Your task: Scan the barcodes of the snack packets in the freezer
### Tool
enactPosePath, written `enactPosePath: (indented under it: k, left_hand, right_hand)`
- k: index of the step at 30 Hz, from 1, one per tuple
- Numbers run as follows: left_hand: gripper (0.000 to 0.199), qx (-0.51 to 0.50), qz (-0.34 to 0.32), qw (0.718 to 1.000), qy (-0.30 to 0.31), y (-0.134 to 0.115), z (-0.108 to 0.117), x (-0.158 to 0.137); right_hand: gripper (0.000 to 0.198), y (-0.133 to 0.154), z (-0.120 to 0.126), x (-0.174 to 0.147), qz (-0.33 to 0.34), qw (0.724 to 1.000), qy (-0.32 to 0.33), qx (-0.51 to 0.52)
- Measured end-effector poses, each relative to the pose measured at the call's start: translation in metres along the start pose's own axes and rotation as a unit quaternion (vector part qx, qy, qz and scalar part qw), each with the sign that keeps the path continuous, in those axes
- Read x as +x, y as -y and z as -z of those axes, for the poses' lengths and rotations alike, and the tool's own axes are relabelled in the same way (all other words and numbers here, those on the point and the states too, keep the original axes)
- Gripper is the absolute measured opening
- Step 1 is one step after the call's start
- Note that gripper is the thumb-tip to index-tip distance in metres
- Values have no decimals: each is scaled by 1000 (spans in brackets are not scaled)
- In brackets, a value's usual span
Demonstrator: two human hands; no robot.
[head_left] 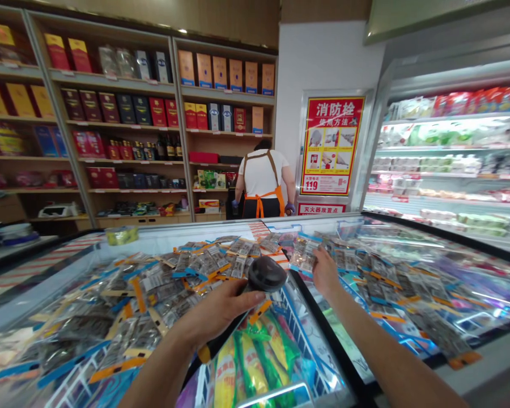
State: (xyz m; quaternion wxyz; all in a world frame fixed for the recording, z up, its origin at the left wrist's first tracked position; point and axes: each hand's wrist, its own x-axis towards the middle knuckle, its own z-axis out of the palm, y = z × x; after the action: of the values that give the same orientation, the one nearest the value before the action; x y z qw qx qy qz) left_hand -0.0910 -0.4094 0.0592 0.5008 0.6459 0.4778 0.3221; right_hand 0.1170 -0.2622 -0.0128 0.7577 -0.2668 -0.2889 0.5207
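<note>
My left hand (216, 310) is wrapped round a black handheld device (267, 274) with a rounded head, which looks like a barcode scanner; part of its handle shows below the hand. Farther right, my right hand (324, 272) grips the edge of a clear packet (304, 253) with blue-edged ends. That packet is held over the divider of the freezer, among similar ones. Under the left hand and to its left lies a heap of packets (164, 289) with orange and blue ends. Below the scanner, bagged corn cobs (255, 357) in green and yellow wrapping sit in a wire basket.
More packets (382, 277) lie on the right half of the chest freezer (323, 334), whose black divider runs between the arms. Behind it a person (263, 175) in an orange apron faces shelves (127, 85) of boxes. A lit fridge (450, 147) stands at right.
</note>
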Motion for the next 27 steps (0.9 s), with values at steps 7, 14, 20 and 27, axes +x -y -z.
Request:
enactPosePath:
  k: [7, 14, 20, 27]
  left_hand:
    - [32, 9, -22, 999, 39, 3, 3, -1]
    - [31, -14, 1, 993, 116, -7, -1, -8]
    - [36, -110, 69, 987, 90, 5, -16, 3]
    - [42, -353, 142, 918, 113, 11, -29, 9]
  right_hand:
    - [21, 1, -2, -2, -5, 1000, 13, -6]
    - [17, 1, -1, -4, -8, 1000, 16, -16]
    - [17, 0, 0, -3, -1, 1000, 0, -17]
    - [18, -2, 2, 1, 5, 1000, 14, -2]
